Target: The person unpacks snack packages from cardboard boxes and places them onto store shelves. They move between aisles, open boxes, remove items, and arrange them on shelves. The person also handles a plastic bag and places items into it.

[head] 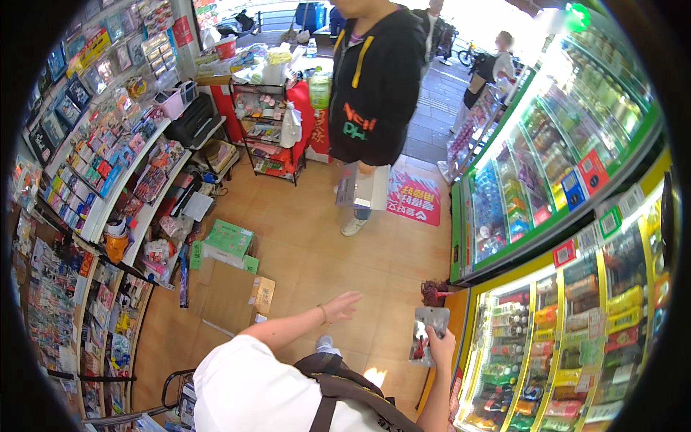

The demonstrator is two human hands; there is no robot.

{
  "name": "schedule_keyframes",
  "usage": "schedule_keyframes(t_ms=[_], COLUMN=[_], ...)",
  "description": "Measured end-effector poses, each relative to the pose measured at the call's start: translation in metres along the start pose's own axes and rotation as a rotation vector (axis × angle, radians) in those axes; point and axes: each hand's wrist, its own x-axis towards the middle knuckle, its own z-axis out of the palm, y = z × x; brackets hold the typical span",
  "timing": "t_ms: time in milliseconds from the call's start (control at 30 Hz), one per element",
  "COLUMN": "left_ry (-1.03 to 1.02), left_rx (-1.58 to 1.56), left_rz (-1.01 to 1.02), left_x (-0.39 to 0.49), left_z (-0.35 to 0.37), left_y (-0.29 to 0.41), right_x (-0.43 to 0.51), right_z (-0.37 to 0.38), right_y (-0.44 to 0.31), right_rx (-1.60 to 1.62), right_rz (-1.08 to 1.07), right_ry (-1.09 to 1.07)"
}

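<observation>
My left hand (341, 308), with a thin band at the wrist, reaches out over the tiled floor with its fingers apart and nothing in it. At the lower right my right hand (440, 345) grips a silvery resealable pouch (430, 322) that has a clear window with something dark and red inside. Ahead stands a person in a black hooded jacket (372, 81), whose hand holds a grey and white box (363, 186). A strap with yellow stitching crosses my white shirt.
Lit drink fridges (561, 216) line the right side. Shelves of small packaged goods (102, 156) curve along the left. Cardboard boxes (232, 291) and a green box (229, 237) lie on the floor at left. A wire rack (267, 129) and a red mat (415, 197) are near the doorway.
</observation>
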Motion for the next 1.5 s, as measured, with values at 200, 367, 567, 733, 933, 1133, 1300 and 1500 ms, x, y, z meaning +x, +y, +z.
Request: schedule_keyframes(t_ms=[200, 367, 567, 733, 933, 1133, 1300, 1500], left_ry=[-0.412, -0.942, -1.229, -1.25, -1.474, -1.857, -2.344, -2.644], left_rx=[0.633, 0.746, 0.475, 0.635, 1.044, 1.236, 1.356, 1.332], left_rz=[-0.056, 0.021, -0.247, -0.564, -0.767, -0.69, -0.78, -1.088], left_x=[-0.018, -0.049, -0.177, -0.208, -0.283, -0.426, -0.606, -0.742], left_z=[0.157, 0.315, 0.463, 0.534, 0.606, 0.701, 0.742, 0.715], left_y=[-0.027, -0.199, -0.352, -0.471, -0.639, -0.83, -0.957, -1.1], right_x=[-0.149, -0.302, -0.494, -0.593, -0.804, -1.033, -1.122, -1.209], right_z=[-0.05, -0.103, -0.137, -0.164, -0.186, -0.164, -0.123, -0.081], right_y=[0.115, 0.153, 0.217, 0.257, 0.362, 0.376, 0.362, 0.422], right_rx=[0.108, 0.306, 0.553, 0.449, 0.596, 0.361, 0.54, 1.393], right_rz=[0.232, 0.469, 0.602, 0.773, 1.166, 1.836, 1.336, 0.686], right_ry=[0.252, 0.466, 0.768, 1.127, 1.689, 2.022, 2.831, 3.128])
